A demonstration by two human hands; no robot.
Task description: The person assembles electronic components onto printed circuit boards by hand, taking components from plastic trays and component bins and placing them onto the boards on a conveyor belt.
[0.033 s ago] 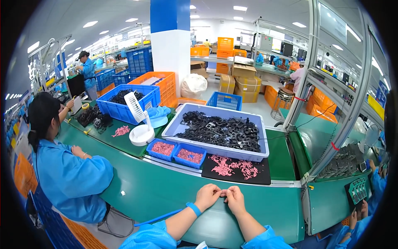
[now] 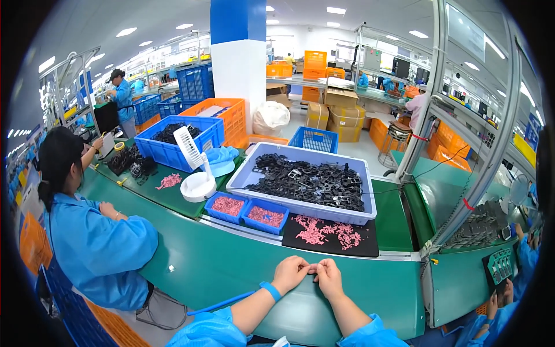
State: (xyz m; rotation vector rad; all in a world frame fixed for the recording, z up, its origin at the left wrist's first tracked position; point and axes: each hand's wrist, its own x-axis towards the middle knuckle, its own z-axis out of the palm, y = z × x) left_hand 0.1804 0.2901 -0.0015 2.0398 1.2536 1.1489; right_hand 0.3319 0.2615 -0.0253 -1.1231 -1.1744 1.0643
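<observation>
My left hand and my right hand meet fingertip to fingertip above the green work surface. Both are closed in a pinch. Whatever sits between the fingers is too small and too covered to name; a dark speck shows by the right fingertips. A blue band circles my left wrist, with a blue cord running from it. Just beyond my hands, small pink pieces lie scattered on a black mat. Two small blue bins full of pink pieces stand left of the mat.
Behind the mat, a large pale tub holds many black plastic parts. A white fan stands left of it, near a blue crate. At left sits a co-worker in blue. A metal post rises at right.
</observation>
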